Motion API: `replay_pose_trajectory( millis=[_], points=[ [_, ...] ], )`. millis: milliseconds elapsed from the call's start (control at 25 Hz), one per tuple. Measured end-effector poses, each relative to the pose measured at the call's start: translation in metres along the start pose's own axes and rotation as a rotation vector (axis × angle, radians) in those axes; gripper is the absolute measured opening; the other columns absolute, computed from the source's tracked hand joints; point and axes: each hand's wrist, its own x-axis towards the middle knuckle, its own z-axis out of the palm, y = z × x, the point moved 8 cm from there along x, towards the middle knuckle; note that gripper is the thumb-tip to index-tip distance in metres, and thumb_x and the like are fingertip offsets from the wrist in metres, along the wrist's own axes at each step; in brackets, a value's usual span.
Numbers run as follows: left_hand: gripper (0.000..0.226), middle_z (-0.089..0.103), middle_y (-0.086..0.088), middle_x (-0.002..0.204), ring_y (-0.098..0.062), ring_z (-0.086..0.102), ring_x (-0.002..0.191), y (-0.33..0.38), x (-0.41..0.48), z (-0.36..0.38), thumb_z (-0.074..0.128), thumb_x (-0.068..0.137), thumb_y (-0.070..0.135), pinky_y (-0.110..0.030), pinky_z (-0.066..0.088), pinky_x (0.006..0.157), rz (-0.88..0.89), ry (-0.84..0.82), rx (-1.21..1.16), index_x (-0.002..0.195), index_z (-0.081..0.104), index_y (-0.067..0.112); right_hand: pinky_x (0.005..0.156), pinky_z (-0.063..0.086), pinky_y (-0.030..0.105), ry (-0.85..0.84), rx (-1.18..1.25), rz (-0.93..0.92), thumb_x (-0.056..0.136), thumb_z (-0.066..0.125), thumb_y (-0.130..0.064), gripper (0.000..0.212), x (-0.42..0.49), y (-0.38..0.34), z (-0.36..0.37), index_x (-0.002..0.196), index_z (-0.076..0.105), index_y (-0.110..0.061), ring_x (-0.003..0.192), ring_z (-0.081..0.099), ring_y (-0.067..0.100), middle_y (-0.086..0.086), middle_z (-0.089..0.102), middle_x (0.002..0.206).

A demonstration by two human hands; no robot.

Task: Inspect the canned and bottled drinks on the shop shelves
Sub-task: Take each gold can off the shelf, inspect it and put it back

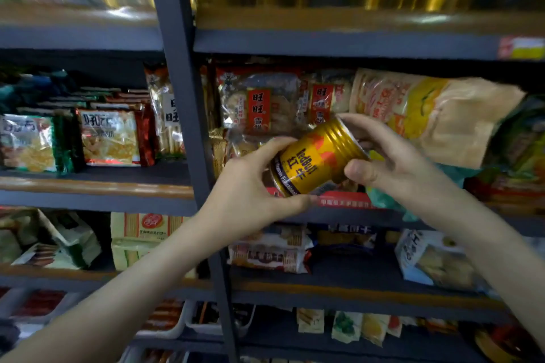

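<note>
Holding the can (317, 160) tilted before the snack shelf (97, 186), the left hand (247, 186) gripped its 8 o'clock end and the right hand (392, 159) its 2 o'clock end. Slow turning would best expose every label side.

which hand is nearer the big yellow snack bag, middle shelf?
Right. The right hand grips the gold can at its ridged end, just below the yellow snack bag in view; the left hand holds the can's other end, further left, near the shelf post.
</note>
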Motion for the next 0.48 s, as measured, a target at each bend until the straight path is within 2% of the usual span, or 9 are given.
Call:
replay_pose_trajectory(
  millis=[120, 200, 320, 400, 480],
  points=[
    [0.074, 0.049, 0.021, 0.112, 0.003, 0.050, 0.102, 0.043, 0.027, -0.018, 0.074, 0.065, 0.051, 0.000, 0.038, 0.083, 0.206, 0.197, 0.291, 0.130, 0.046, 0.027, 0.089, 0.050, 0.028, 0.078, -0.093, -0.053, 0.053, 0.057, -0.088, 0.065, 0.024, -0.033, -0.031, 0.110, 0.050, -0.057, 0.105, 0.058, -0.003, -0.026, 0.060, 0.107],
    [0.071, 0.042, 0.017, 0.112, 0.002, 0.046, 0.102, 0.068, 0.044, -0.030, 0.069, 0.068, 0.052, 0.000, 0.034, 0.084, 0.327, 0.289, 0.334, 0.127, 0.044, 0.023, 0.083, 0.053, 0.026, 0.125, -0.033, -0.110, 0.058, 0.064, -0.079, 0.062, 0.035, -0.056, -0.051, 0.112, 0.056, -0.050, 0.103, 0.061, 0.002, -0.019, 0.063, 0.107],
    [0.069, 0.039, 0.018, 0.116, 0.001, 0.042, 0.109, 0.092, 0.074, -0.044, 0.066, 0.072, 0.055, -0.003, 0.033, 0.090, 0.420, 0.215, 0.295, 0.128, 0.036, 0.029, 0.079, 0.054, 0.022, 0.165, -0.054, -0.180, 0.061, 0.066, -0.056, 0.061, 0.047, -0.089, -0.076, 0.119, 0.056, -0.040, 0.102, 0.061, 0.002, -0.013, 0.061, 0.112],
    [0.069, 0.044, 0.020, 0.122, 0.004, 0.044, 0.112, 0.101, 0.096, -0.053, 0.065, 0.077, 0.057, -0.006, 0.038, 0.092, 0.384, 0.108, 0.227, 0.134, 0.034, 0.034, 0.078, 0.055, 0.023, 0.166, -0.084, -0.233, 0.062, 0.069, -0.050, 0.063, 0.056, -0.109, -0.089, 0.122, 0.056, -0.037, 0.102, 0.062, 0.002, -0.012, 0.061, 0.114],
    [0.069, 0.049, 0.020, 0.121, 0.004, 0.048, 0.109, 0.109, 0.114, -0.060, 0.066, 0.080, 0.054, -0.011, 0.044, 0.089, 0.378, 0.109, 0.228, 0.138, 0.037, 0.031, 0.081, 0.056, 0.028, 0.153, -0.118, -0.242, 0.060, 0.072, -0.050, 0.068, 0.070, -0.123, -0.100, 0.125, 0.056, -0.037, 0.106, 0.062, 0.005, -0.014, 0.062, 0.115]
  ],
)
